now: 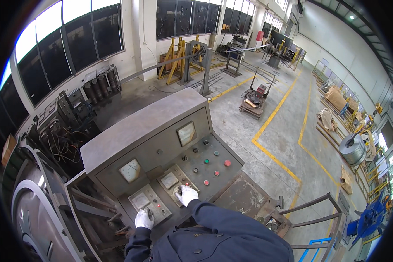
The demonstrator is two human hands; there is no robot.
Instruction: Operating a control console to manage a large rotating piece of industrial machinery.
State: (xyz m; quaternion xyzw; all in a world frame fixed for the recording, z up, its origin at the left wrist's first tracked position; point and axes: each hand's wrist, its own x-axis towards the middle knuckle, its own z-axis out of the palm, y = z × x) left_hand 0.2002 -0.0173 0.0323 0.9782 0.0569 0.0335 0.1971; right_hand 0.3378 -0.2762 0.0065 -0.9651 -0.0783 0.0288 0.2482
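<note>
Both my hands wear white gloves and rest on a grey sloped control console [220, 157]. My left hand [143, 219] has its fingers closed round a dark knob [150, 213] on the left control box [162, 210], which has a meter and a lit red lamp. My right hand [188, 195] pinches a knob [178, 191] on the neighbouring control box [174, 170], also with a meter and a lit red lamp. The fingers partly cover both knobs. Right of them, the panel carries a green button [206, 161], several red buttons and dark rotary switches.
Two dial gauges, one left [130, 170] and one right [186, 133], sit in the console's upright face. Metal railings [312, 201] flank me. Beyond stand a loaded cart [253, 100], yellow frames [172, 61] and a wire coil [353, 148]. Yellow lines mark the floor.
</note>
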